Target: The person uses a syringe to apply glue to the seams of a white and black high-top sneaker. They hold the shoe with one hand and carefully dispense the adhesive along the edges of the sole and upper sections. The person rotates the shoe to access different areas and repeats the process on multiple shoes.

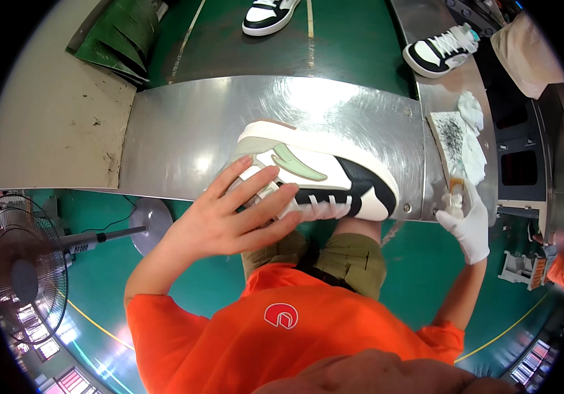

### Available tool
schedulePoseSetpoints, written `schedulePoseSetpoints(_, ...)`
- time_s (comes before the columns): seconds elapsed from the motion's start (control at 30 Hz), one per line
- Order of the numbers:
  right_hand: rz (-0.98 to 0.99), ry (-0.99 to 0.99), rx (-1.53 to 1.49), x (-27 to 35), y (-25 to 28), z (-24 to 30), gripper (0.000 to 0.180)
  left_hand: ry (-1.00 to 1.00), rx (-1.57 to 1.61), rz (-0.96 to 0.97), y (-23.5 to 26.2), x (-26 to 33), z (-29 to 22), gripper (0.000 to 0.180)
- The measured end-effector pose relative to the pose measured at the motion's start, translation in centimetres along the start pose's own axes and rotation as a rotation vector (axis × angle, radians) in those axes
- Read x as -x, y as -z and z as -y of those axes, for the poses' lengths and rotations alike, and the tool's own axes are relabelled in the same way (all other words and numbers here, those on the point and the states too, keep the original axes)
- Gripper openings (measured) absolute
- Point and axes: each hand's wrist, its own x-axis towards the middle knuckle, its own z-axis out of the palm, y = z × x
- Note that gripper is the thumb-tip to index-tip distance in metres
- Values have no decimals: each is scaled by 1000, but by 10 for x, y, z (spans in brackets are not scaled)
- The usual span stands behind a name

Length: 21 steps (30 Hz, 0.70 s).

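A white, black and grey sneaker (301, 172) with a pale green curved side patch lies on its side on the metal bench, its toe to the right. My bare left hand (236, 213) grips it at the collar, fingers spread across the opening and upper laces. At the bench's right end, my white-gloved right hand (469, 226) closes around a small whitish, see-through object with an amber end, whose kind I cannot make out. That end touches a pale pad (449, 141) smeared with black. A crumpled white cloth (472, 138) lies against the pad.
Beyond the metal bench (183, 131) runs a green belt (223, 52) carrying another sneaker (269, 16). A similar sneaker (440, 51) stands on the metal ledge at the far right. Green flaps (114, 39) hang at the far left. A fan (26, 276) stands at the left.
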Motion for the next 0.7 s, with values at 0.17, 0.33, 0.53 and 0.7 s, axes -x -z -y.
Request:
schedulePoseSetpoints(0.17,202,-81,-417,-3,-7,33,71,88,151,-43,-4,3,6,38)
schedulePoseSetpoints(0.33,644,160,-1017,-33,-48,57,106,108,197,-48,-5,0,10,40)
schedulePoseSetpoints(0.53,912,130,-1100,-57,-84,81,117,96,209,-62,-8,1,14,39)
schedulePoseSetpoints(0.7,1023,229,-1070,-70,-98,88,119,104,207,-78,-10,4,13,37)
